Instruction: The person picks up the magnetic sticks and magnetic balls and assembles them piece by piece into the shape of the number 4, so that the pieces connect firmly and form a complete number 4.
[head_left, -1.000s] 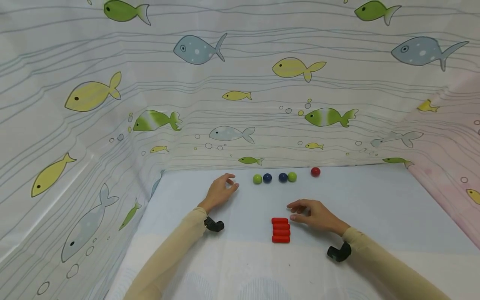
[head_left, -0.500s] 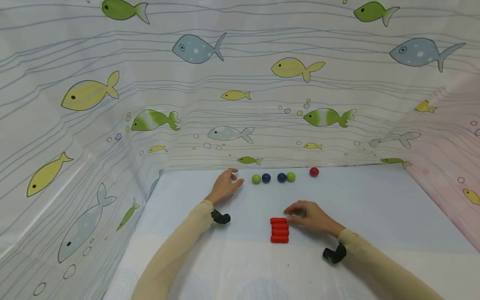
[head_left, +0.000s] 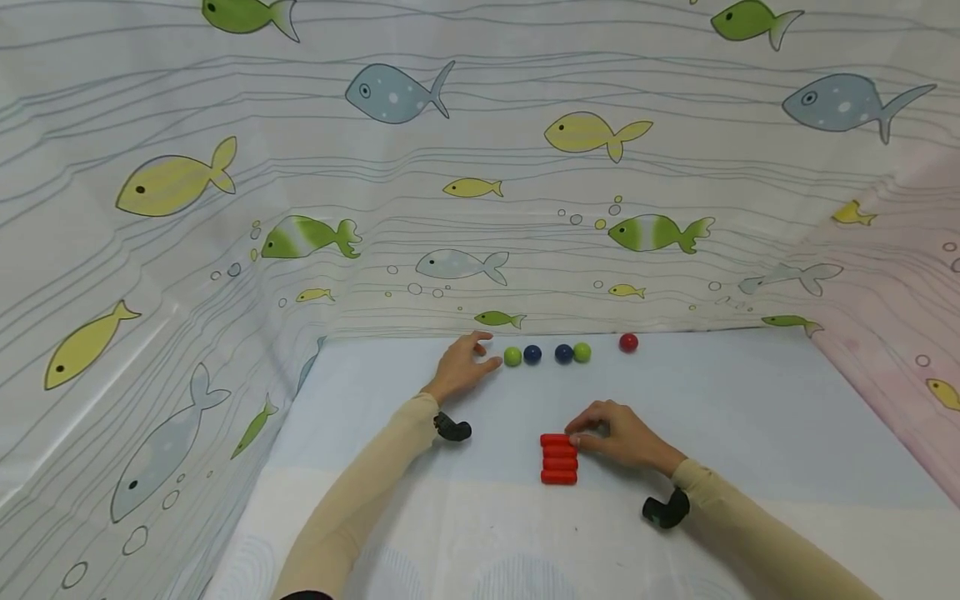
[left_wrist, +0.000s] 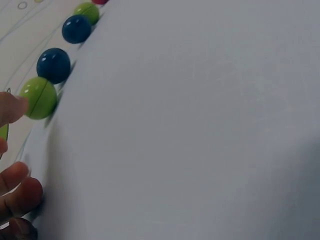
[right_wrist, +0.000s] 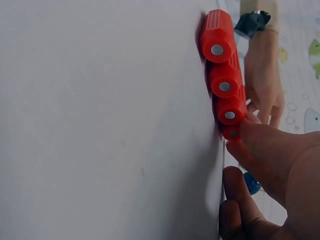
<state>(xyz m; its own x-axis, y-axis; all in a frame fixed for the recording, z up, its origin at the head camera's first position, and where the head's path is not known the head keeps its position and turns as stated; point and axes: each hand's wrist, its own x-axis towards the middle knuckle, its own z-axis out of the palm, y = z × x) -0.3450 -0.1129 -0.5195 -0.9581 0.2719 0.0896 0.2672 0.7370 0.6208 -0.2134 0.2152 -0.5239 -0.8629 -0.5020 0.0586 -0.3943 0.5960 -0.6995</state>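
Observation:
Several short red rods point(head_left: 559, 463), ridged and with a silver disc at the end, lie side by side in a column on the table. At the farthest red rod point(right_wrist: 231, 133), the thumb and index finger of my right hand point(head_left: 624, 435) pinch its right end. My left hand point(head_left: 461, 367) reaches to the back edge, thumb and fingers spread and holding nothing. Just right of its fingertips sits a glossy green ball point(head_left: 512, 357), touching or nearly touching a dark blue ball point(left_wrist: 53, 65).
Farther right along the back edge are a second blue ball point(head_left: 564, 354), another green ball point(head_left: 582, 352) and a red ball point(head_left: 628, 342). A fish-patterned sheet point(head_left: 360, 300) rises behind the white table point(head_left: 712, 400). Black wrist cameras point(head_left: 665, 509) are strapped on both sleeves.
My left hand has moved right and away from me, up to the near green ball. My right hand has shifted slightly left and its fingers have closed on the end of the farthest rod.

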